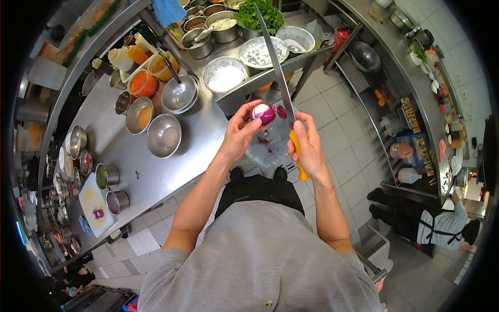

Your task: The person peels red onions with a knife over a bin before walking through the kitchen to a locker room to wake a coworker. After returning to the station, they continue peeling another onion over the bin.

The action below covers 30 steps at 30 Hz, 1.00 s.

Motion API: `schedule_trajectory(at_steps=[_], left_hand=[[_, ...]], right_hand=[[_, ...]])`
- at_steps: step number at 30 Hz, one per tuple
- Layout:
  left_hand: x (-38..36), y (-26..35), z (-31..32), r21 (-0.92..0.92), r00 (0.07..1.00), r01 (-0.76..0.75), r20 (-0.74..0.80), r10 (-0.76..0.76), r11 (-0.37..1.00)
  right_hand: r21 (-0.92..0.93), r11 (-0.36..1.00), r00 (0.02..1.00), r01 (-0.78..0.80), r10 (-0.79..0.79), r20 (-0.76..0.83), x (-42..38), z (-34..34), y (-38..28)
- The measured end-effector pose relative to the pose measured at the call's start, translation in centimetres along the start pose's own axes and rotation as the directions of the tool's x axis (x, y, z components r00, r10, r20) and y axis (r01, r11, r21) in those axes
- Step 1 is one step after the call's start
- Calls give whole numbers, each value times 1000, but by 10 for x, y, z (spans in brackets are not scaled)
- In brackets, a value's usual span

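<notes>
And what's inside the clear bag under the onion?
A few dark red scraps show in the bag, maybe peel. The onion in the left hand hides part of the bag, and whatever lies beneath the scraps is covered too.

The onion [266, 114] is left of the knife [284, 89], above a bag [275, 150].

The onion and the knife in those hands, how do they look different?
The onion is round, but the knife is long and thin. The onion is purple with a white patch; the knife is silver and yellow. The left hand holds the onion, while the right hand holds the knife. Both are held in the air.
</notes>
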<state>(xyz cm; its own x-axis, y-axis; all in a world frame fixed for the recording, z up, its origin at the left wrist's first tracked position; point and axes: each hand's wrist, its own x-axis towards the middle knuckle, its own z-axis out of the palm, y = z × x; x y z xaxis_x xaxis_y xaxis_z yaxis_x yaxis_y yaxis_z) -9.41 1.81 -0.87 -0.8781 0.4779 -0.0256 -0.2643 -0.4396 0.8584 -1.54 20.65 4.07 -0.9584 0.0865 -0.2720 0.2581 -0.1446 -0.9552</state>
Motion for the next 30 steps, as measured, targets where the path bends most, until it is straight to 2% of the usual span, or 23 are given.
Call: schedule_trajectory(at_steps=[4, 7, 10, 13, 20, 23, 26, 30], left_hand=[[0, -1, 3, 15, 1000, -2, 7, 2, 1000], [0, -1, 7, -8, 1000, 8, 8, -8, 1000], [2, 1, 9, -2, 1000, 14, 12, -14, 1000], [2, 2, 13, 14, 1000, 23, 19, -24, 1000], [4, 1, 19, 79, 999, 3, 44, -6, 997], [2, -1, 21, 183, 999, -34, 30, 29, 983], [5, -5, 17, 156, 1000, 28, 3, -29, 987], [3, -3, 10, -70, 993, 83, 85, -77, 994]], right_hand=[[-44, 999, 1000, 16, -17, -19, 0, 1, 1], [-15, 999, 999, -36, 36, 17, 1, -4, 6], [36, 998, 998, -53, 54, -20, -1, -4, 4], [157, 988, 998, -8, -1, 61, -4, -9, 0], [112, 994, 998, 1, -8, 62, -4, 0, -4], [72, 997, 999, 26, -28, 32, -4, 3, -1], [92, 995, 999, 44, -46, 17, -5, 5, 2], [195, 981, 1000, -3, -3, 31, -7, 4, -1]])
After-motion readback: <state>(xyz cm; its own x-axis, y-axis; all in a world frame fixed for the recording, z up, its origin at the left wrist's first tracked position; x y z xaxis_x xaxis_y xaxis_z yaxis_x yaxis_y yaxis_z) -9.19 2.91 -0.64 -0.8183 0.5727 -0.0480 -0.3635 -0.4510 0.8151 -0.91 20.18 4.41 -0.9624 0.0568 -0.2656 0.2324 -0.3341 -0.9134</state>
